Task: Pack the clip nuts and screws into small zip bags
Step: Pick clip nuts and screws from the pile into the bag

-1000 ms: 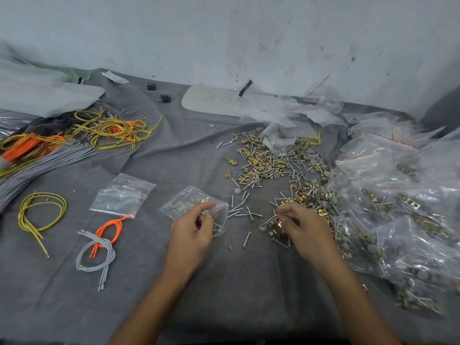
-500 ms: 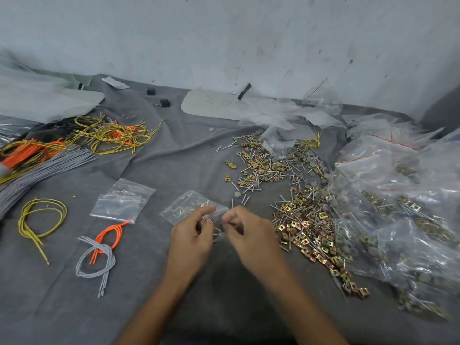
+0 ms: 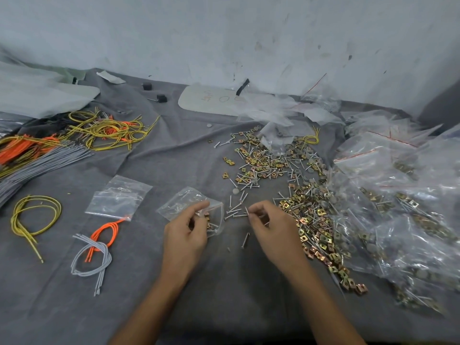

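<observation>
My left hand [image 3: 185, 235] pinches the mouth of a small clear zip bag [image 3: 181, 204] lying on the grey cloth; a few clip nuts and screws show inside it by my fingers. My right hand [image 3: 270, 226] sits just right of the bag, its fingertips pinched on a screw among several loose screws [image 3: 235, 211]. A single screw [image 3: 245, 240] lies below them. A heap of brass clip nuts [image 3: 312, 217] mixed with screws spreads to the right of my right hand, with another heap [image 3: 258, 163] farther back.
An empty zip bag [image 3: 119, 196] lies left of the held one. Filled bags [image 3: 403, 212] pile up at the right. Orange and grey cords [image 3: 95, 247], a yellow cord loop [image 3: 32, 217] and cord bundles [image 3: 49, 143] lie on the left.
My right hand went from the clip nut heap to the bag mouth beside my left hand, then drew back right to the loose screws. My left hand has kept hold of the bag.
</observation>
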Available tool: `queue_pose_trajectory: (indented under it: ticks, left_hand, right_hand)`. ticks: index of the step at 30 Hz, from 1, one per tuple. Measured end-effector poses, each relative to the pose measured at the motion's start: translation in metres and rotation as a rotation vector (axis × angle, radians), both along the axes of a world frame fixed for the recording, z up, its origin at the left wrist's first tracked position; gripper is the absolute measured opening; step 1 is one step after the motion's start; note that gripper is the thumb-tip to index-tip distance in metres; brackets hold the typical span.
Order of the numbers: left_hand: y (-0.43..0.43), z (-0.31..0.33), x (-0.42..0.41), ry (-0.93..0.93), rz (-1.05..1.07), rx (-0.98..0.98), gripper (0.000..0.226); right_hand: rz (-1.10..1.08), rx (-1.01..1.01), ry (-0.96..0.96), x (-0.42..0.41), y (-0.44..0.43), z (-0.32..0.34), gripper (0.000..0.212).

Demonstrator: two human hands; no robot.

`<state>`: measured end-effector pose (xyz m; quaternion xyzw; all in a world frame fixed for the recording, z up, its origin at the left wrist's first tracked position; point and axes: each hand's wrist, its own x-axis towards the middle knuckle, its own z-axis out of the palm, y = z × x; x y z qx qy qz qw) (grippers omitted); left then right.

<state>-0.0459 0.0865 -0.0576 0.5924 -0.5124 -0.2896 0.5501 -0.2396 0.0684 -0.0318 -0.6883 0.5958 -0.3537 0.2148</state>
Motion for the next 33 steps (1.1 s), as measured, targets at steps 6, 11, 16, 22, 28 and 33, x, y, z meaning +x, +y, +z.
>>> queue_pose_trajectory:
  ticks: [6, 11, 16, 22, 28, 33]
  left_hand:
    - [-0.001, -0.003, 0.000, -0.037, -0.016, 0.013, 0.035]
    - [-0.001, -0.006, 0.000, -0.033, -0.027, 0.024, 0.032]
    - [-0.004, -0.007, 0.000, -0.023, -0.020, 0.031, 0.030]
    - [-0.003, -0.008, 0.002, 0.003, -0.039, 0.025, 0.029]
    - [-0.007, -0.013, 0.004, -0.013, -0.026, -0.003, 0.026]
    - [-0.005, -0.013, 0.004, -0.021, -0.034, 0.004, 0.026]
  right_hand:
    - [0.002, -0.016, 0.123, -0.001, -0.006, -0.006, 0.010]
    - [0.014, 0.006, 0.217, -0.010, -0.035, 0.004, 0.015]
    - [0.064, 0.058, 0.308, 0.007, -0.077, 0.014, 0.013]
    - [0.043, 0.093, 0.427, 0.032, -0.095, 0.005, 0.013]
    - [0.057, 0.039, 0.496, 0.028, -0.091, 0.001, 0.014]
    - [0.064, 0.051, 0.363, 0.025, -0.076, 0.009, 0.014]
